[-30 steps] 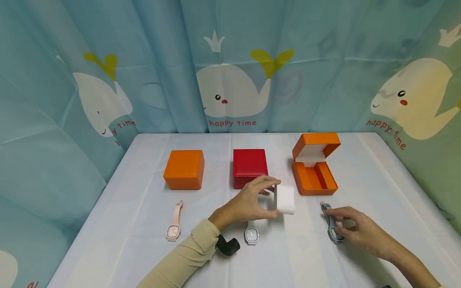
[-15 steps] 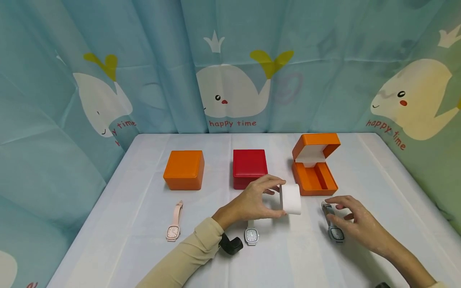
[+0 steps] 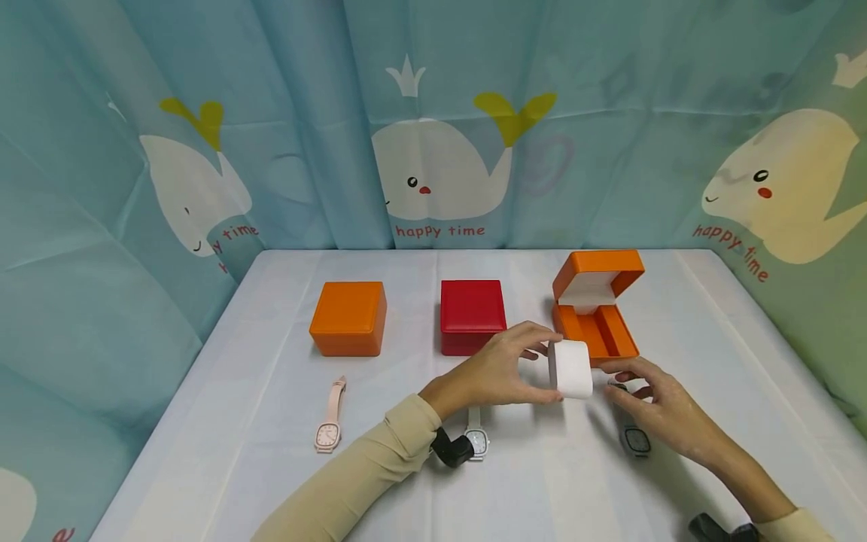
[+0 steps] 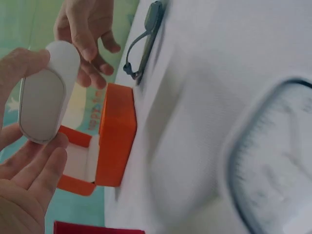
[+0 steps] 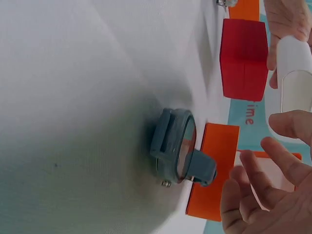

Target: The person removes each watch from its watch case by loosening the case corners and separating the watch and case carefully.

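Observation:
My left hand (image 3: 504,369) grips a white watch cushion (image 3: 572,369) between thumb and fingers, held above the table in front of the open orange box (image 3: 603,335). In the left wrist view the cushion (image 4: 43,105) shows its flat oval end. My right hand (image 3: 667,410), fingers parted and loosely bent, is a short way right of the cushion and holds nothing. Partly behind it in the head view lies a blue-grey watch (image 3: 637,440) on the table; the right wrist view shows this watch (image 5: 175,146) apart from the fingers.
A closed orange box (image 3: 348,320) stands at the left, and a closed red box (image 3: 472,309) in the middle. Before them lie a pink watch (image 3: 328,433) and a white watch (image 3: 477,440), partly covered by the black wrist camera (image 3: 452,448). A whale-print curtain (image 3: 298,150) hangs behind.
My left hand has carried the white cushion rightward, towards the right hand. My right hand has let go of the blue-grey watch and moved up from it; the watch stays on the table.

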{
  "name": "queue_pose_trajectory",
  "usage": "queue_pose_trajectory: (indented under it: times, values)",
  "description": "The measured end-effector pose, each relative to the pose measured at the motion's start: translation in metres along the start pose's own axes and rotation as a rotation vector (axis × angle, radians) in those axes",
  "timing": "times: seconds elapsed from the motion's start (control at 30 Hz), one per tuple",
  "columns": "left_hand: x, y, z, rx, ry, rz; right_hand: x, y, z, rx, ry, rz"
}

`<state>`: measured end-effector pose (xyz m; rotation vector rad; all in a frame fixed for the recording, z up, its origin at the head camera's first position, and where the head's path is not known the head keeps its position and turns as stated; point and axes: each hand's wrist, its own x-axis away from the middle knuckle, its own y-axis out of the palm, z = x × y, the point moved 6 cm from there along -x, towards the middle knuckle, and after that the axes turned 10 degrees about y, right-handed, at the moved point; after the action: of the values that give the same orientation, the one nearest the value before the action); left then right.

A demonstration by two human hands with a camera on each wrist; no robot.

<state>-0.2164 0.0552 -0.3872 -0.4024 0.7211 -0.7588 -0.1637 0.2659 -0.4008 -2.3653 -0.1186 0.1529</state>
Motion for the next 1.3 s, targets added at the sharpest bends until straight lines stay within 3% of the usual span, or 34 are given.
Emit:
queue_pose_trajectory:
  times: [0.5,0.8,1.0,1.1,1.3]
  values:
    - [-0.034,0.009,-0.005,-0.123,-0.024,-0.021,-0.010,-0.007,0.019,0.074,0.001,0.110]
    - [-0.044,0.012,-0.020,-0.257,-0.131,-0.072,-0.019,-0.009,0.034,0.073,0.057,0.007]
    - [-0.049,0.012,-0.027,-0.275,-0.122,-0.063,-0.030,-0.010,0.045,0.032,0.121,-0.077]
    - [-0.052,0.013,-0.028,-0.266,-0.119,-0.051,-0.036,-0.012,0.048,0.027,0.110,-0.082]
    - [-0.054,0.014,-0.035,-0.243,-0.204,-0.034,-0.043,-0.013,0.050,-0.015,0.062,-0.086]
